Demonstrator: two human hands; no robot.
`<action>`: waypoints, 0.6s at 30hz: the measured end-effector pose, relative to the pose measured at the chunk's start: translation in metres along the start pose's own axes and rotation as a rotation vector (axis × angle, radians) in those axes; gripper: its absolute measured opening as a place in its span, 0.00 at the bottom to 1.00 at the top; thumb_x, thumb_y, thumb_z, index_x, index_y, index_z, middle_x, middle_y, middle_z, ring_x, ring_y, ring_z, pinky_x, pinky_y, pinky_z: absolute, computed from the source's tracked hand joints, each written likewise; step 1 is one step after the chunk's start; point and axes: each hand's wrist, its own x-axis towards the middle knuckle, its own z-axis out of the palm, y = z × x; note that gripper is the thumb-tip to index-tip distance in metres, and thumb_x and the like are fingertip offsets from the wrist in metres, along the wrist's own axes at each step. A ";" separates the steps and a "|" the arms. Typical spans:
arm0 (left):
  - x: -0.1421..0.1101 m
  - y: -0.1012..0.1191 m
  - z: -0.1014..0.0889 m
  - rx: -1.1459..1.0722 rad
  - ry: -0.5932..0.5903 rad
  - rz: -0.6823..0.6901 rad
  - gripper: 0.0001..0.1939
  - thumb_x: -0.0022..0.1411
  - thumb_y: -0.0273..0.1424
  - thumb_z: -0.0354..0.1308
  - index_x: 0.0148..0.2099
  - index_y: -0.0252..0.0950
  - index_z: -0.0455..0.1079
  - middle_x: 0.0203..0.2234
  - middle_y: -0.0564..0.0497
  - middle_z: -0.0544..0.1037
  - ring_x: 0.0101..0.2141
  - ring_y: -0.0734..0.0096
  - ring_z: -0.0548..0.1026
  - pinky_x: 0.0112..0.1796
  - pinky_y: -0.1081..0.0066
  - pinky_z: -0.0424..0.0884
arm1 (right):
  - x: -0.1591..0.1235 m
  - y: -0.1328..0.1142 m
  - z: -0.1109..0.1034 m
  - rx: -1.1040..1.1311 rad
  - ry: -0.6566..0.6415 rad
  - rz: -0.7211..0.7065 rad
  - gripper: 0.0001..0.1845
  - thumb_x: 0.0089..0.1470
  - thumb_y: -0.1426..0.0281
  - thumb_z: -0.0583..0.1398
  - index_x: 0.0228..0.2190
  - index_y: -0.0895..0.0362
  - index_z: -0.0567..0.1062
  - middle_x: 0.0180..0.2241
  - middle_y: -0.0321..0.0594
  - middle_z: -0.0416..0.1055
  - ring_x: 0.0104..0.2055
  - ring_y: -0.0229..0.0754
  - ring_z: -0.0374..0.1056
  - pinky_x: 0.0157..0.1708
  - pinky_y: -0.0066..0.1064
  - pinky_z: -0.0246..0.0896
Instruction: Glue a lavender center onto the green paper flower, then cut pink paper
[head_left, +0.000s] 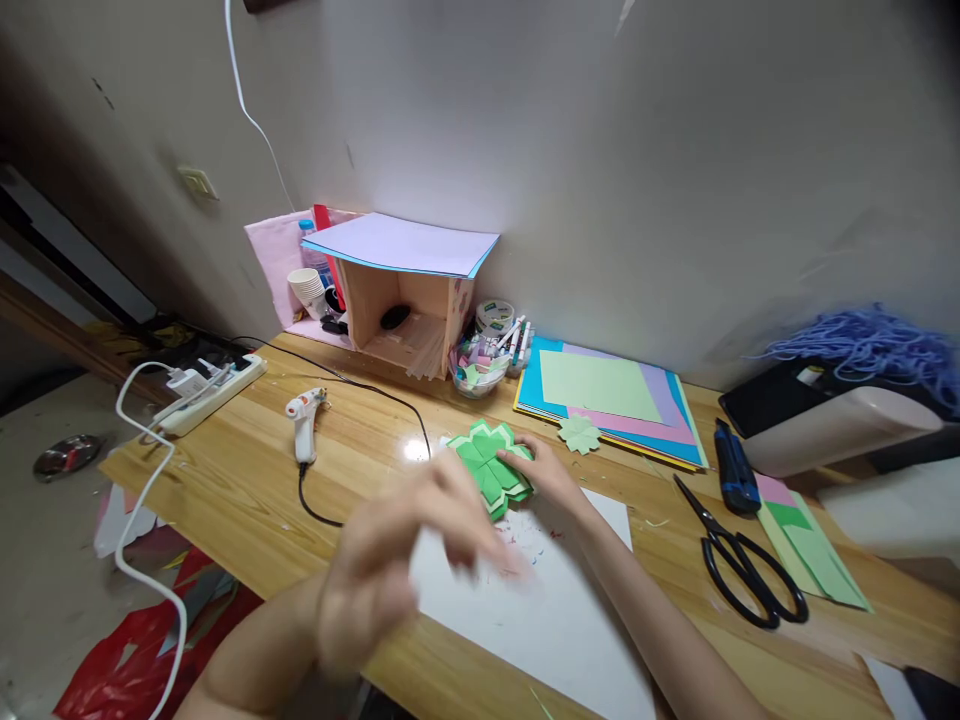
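Observation:
A layered green paper flower (487,465), dark green over a paler green, is at the table's middle, by the top of a white sheet (525,620). My right hand (546,470) grips its right edge, thumb on top, the other fingers partly hidden behind. My left hand (405,550) is in the air nearer to me, blurred by motion, with thumb and fingers apart and nothing visible in them. Small coloured scraps lie on the sheet. A pale green paper flower (580,434) lies just beyond my right hand.
Left stand a white glue gun (304,425) and a power strip (214,395). A cardboard box (401,310) and a tub of scraps (480,370) are at the back. Right are coloured sheets (600,385), black scissors (742,560), a blue utility knife (735,470) and paper pieces (817,550).

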 end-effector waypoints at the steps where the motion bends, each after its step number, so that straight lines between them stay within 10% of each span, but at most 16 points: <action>1: 0.008 -0.014 0.002 0.021 0.014 0.005 0.21 0.61 0.47 0.39 0.33 0.42 0.69 0.25 0.48 0.67 0.30 0.65 0.68 0.30 0.64 0.68 | -0.001 0.002 -0.001 -0.037 0.015 -0.008 0.17 0.43 0.61 0.60 0.35 0.59 0.72 0.38 0.45 0.73 0.40 0.48 0.68 0.39 0.36 0.62; 5: 0.007 -0.091 -0.013 0.428 0.305 -0.188 0.18 0.60 0.42 0.45 0.44 0.35 0.64 0.38 0.44 0.67 0.41 0.61 0.67 0.42 0.62 0.64 | -0.007 -0.001 -0.004 -0.376 0.217 -0.132 0.19 0.48 0.61 0.57 0.40 0.60 0.70 0.38 0.48 0.70 0.43 0.51 0.64 0.43 0.43 0.57; 8: -0.004 -0.146 -0.035 0.824 0.303 -0.353 0.29 0.57 0.44 0.48 0.52 0.25 0.58 0.46 0.34 0.62 0.51 0.49 0.59 0.48 0.55 0.58 | -0.008 -0.021 0.008 -0.521 0.292 -0.311 0.16 0.51 0.63 0.55 0.40 0.59 0.69 0.41 0.48 0.67 0.46 0.52 0.60 0.46 0.44 0.54; 12: 0.010 -0.179 -0.049 0.854 0.083 -0.499 0.24 0.58 0.42 0.46 0.50 0.28 0.61 0.42 0.36 0.68 0.46 0.52 0.66 0.43 0.60 0.63 | -0.004 -0.058 0.059 -0.359 0.030 -0.421 0.12 0.52 0.67 0.53 0.39 0.57 0.69 0.39 0.44 0.67 0.42 0.45 0.63 0.42 0.38 0.58; 18: 0.036 -0.164 -0.062 0.807 -0.019 -0.596 0.14 0.57 0.38 0.48 0.40 0.34 0.67 0.34 0.42 0.74 0.36 0.56 0.72 0.33 0.67 0.64 | 0.004 -0.091 0.169 -0.073 -0.459 -0.293 0.17 0.51 0.63 0.56 0.40 0.60 0.68 0.40 0.47 0.68 0.37 0.43 0.66 0.38 0.36 0.60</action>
